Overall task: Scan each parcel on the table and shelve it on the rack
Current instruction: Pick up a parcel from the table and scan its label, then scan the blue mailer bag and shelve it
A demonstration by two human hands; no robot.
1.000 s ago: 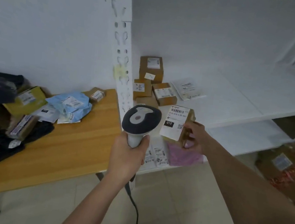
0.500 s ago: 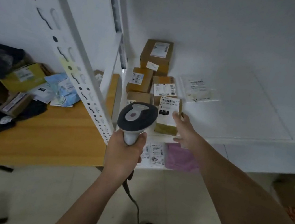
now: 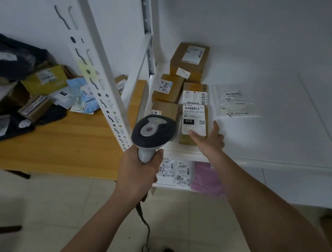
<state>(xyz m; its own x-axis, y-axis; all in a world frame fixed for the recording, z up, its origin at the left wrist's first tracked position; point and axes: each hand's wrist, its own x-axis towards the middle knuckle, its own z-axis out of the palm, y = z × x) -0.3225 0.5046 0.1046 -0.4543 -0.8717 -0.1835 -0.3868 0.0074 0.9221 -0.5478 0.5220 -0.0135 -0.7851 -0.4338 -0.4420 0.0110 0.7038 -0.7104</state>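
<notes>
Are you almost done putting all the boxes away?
Not yet. Several brown boxes already sit on the rack shelf. The right hand rests open on the box marked 010, just set there, while the left hand grips the scanner. A pile of parcels still waits on the table.

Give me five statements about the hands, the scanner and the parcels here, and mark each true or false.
1. The left hand grips the scanner. True.
2. The right hand lifts the box marked 010 clear of the shelf. False: the box lies on the shelf, open fingers against it.
3. Parcels remain on the wooden table. True.
4. The pink parcel sits on the table. False: it lies on the lower shelf.
5. The shelf holds only cardboard boxes. False: a white flat mailer lies there too.
</notes>
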